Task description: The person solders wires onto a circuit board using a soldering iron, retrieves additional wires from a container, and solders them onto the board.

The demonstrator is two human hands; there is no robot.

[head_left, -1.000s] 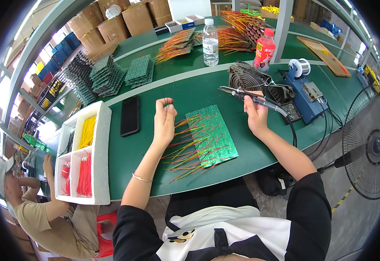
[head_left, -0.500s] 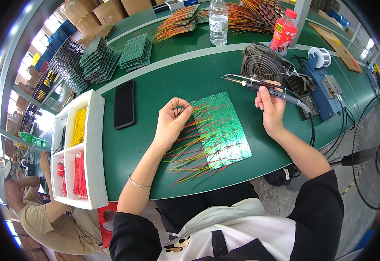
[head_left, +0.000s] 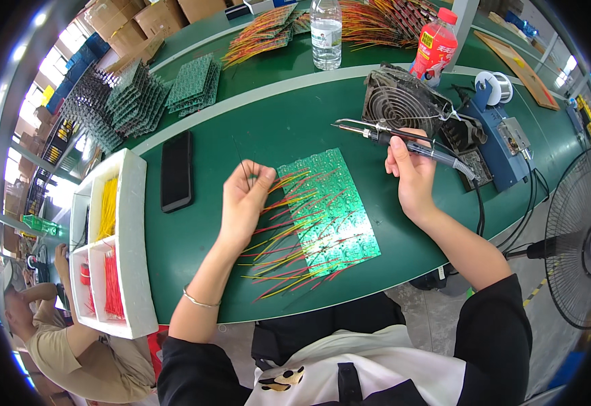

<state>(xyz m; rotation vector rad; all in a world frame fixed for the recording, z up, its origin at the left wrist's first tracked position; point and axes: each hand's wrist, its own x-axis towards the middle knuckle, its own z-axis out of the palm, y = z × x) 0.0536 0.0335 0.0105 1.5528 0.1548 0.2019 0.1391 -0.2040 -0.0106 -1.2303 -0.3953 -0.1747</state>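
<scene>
A green circuit board panel (head_left: 339,213) lies on the bench, with several red and yellow wires (head_left: 278,233) fanning out past its left edge. My left hand (head_left: 243,206) is closed in a pinch on thin black wires (head_left: 244,166), beside the panel's upper left corner; their exact number is hard to make out. Held up right of the panel, in my right hand (head_left: 412,177), is a soldering iron (head_left: 404,140). Its metal tip points left, above the bench and apart from the board.
Left are a black phone (head_left: 176,171) and a white foam box (head_left: 133,250) of sorted wires. Behind stand a fan unit (head_left: 398,101), a water bottle (head_left: 326,37), a red bottle (head_left: 435,47) and stacked boards (head_left: 194,82). A solder spool (head_left: 493,88) and co-worker (head_left: 72,345) flank the bench.
The whole view has shifted, so the bench things sit further left. My left hand still pinches black wires, with fewer of them showing above it. My right hand keeps holding the soldering iron.
</scene>
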